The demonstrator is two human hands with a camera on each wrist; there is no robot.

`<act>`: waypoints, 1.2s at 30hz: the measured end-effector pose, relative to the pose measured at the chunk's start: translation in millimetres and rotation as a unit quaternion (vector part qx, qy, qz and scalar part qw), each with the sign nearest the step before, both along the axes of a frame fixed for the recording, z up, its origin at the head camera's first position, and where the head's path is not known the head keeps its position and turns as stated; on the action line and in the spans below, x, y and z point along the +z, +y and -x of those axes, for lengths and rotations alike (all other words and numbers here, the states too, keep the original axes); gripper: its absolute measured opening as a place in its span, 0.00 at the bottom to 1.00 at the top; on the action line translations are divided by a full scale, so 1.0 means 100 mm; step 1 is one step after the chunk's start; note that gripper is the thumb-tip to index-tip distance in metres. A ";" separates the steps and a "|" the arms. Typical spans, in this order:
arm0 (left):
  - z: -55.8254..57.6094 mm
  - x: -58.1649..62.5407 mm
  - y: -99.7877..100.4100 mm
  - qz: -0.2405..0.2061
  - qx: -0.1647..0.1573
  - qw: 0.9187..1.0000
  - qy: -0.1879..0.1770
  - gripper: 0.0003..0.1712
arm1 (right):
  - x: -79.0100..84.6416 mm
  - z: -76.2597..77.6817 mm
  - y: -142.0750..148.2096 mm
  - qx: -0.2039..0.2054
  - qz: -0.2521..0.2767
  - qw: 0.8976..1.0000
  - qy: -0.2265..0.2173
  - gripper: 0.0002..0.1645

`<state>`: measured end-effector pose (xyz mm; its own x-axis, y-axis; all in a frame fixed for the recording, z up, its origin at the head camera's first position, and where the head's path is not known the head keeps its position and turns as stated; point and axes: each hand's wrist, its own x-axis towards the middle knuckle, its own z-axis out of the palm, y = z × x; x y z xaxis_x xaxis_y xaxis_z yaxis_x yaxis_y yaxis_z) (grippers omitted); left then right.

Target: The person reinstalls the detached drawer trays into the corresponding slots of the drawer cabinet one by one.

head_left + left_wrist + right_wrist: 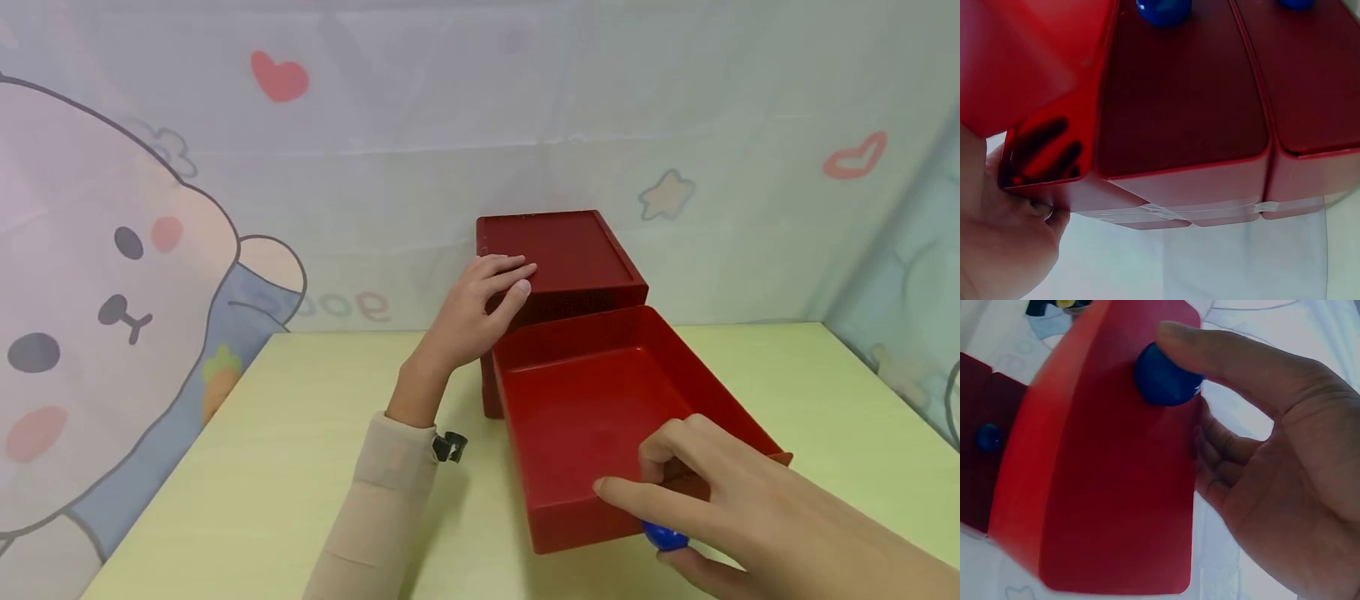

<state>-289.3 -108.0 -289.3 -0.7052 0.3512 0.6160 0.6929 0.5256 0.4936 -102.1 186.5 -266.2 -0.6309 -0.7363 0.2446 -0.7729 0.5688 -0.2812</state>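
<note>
A red drawer (592, 400) stands out in front of the red cabinet (551, 242), its back end at the dark top opening. Whether that end is still inside, I cannot tell. My right hand (757, 500) grips the drawer's front wall, with the thumb at the blue knob (1166, 375) and the other fingers over the rim. The drawer's inside shows only bare red plastic. My left hand (480, 308) rests on the cabinet's top left edge, fingers extended over the top. In the left wrist view, that hand (1010, 244) lies against the cabinet beside the opening.
Below the opening, the cabinet has further closed drawers, one with a dark red front (1179, 94), with blue knobs. The cabinet stands on a pale yellow-green table (315, 433), near a printed cloth backdrop (420, 117). A black clip (450, 447) sits by the left sleeve.
</note>
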 end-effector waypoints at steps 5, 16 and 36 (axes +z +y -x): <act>0.00 0.01 0.03 0.000 -0.017 1.000 -0.006 0.24 | 0.05 0.06 -0.02 0.074 -0.008 0.985 0.156 0.32; 0.00 0.03 0.05 -0.011 -0.040 0.999 -0.028 0.25 | 0.09 0.04 -0.06 0.056 -0.012 0.994 0.089 0.43; 0.03 0.04 -0.01 -0.047 -0.040 0.995 -0.080 0.24 | 0.14 0.10 -0.06 0.096 0.024 0.989 0.106 0.41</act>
<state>-292.0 -109.5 -285.7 -0.7692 0.3565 0.5304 0.6390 0.4174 0.6461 -112.5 180.6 -252.2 -0.4114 -0.8217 0.3945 -0.9098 0.3960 -0.1239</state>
